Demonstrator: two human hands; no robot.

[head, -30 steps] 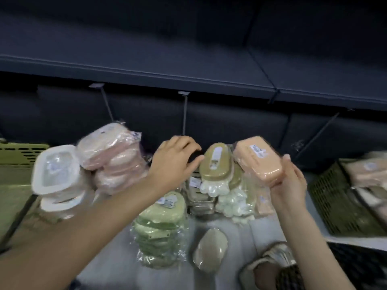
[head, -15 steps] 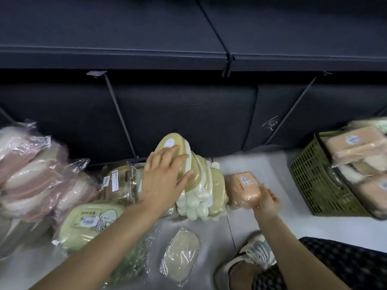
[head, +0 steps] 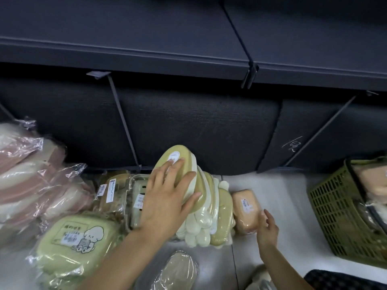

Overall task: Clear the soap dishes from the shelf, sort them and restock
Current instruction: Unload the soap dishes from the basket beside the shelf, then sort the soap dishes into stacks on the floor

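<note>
i saw a pale floor [head: 272, 191] running up to a dark shelf unit [head: 188, 126], its lower bay bare. at the right stood an olive basket [head: 339, 216] holding wrapped peach soap dishes [head: 374, 181]. left were pink wrapped dishes [head: 27, 181] and a green dog-print dish [head: 73, 243]. my left hand [head: 167, 206] lay spread, pressing flat on the standing row of olive-and-white dishes [head: 209, 214] in the middle. my right hand [head: 267, 228] curled round the near edge of the peach soap dish [head: 245, 210], just right of that row.
</note>
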